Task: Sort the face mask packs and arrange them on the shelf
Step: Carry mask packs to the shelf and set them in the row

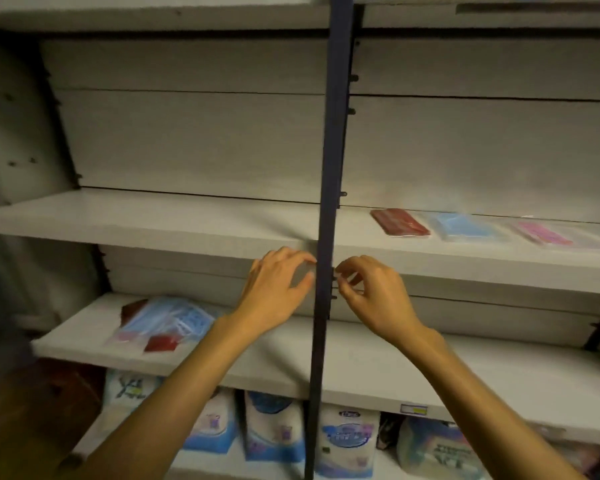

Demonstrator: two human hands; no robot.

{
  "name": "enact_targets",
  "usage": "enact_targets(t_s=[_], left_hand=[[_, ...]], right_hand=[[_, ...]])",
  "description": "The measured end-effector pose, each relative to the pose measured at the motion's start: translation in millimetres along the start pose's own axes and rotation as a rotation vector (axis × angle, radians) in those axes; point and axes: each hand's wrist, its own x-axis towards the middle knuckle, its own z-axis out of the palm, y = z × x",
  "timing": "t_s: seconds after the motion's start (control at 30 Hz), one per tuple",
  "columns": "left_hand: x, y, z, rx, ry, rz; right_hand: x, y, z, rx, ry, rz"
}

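The dark upright post (pixel 329 216) that splits the shelving is the landmark here. Far to its left, on the lower shelf (pixel 291 355), lies the unsorted heap of face mask packs (pixel 163 322): blue ones on top, dark red ones poking out at the back and front, a pink corner at the left edge. The left hand (pixel 274 292) hangs just left of the post, fingers loosely spread and holding nothing. The right hand (pixel 374 296) hangs just right of the post, fingers curled toward the thumb in a light pinch; whether anything thin sits between them cannot be told. Further right of the post, on the upper shelf (pixel 153 216), three packs already lie flat in a row and apart from one another: a red pack (pixel 399 222), then a blue pack (pixel 459 227), then a pink pack (pixel 542 233).

The step in hand looks like going back for another pack. To do it well, the left hand should likely reach down to the heap and lift one pack only, pinching it by an edge so the slippery sleeves beneath do not slide off the shelf. Check its colour, then carry it past the post and lay it squarely on the matching pack, edges lined up.
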Motion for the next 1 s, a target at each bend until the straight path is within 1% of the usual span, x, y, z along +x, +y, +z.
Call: enact_targets(t_s=[0.2,0.37,0.5,0.67,0.83,1.0], left_hand=[[-57,-92,-28,0.044,-0.075,-0.058],[-77,-165,-42,0.089,-0.136,-0.123],[-79,-223,-51,0.1,-0.165,-0.17],[-78,-300,-60,0.073,-0.171,-0.238],[-71,-370,-64,0.121,-0.238,-0.272],[-61,-432,-56,0.14,-0.24,-0.313]], right_hand=[[-10,-70,76,0.032,-0.067,0.072],[-2,-105,138,-0.026,-0.167,0.089],[10,-113,181,-0.08,-0.218,0.119],[34,-114,241,-0.105,-0.242,0.162],[59,-119,307,-0.089,-0.304,0.216],[87,-120,364,-0.064,-0.337,0.245]])
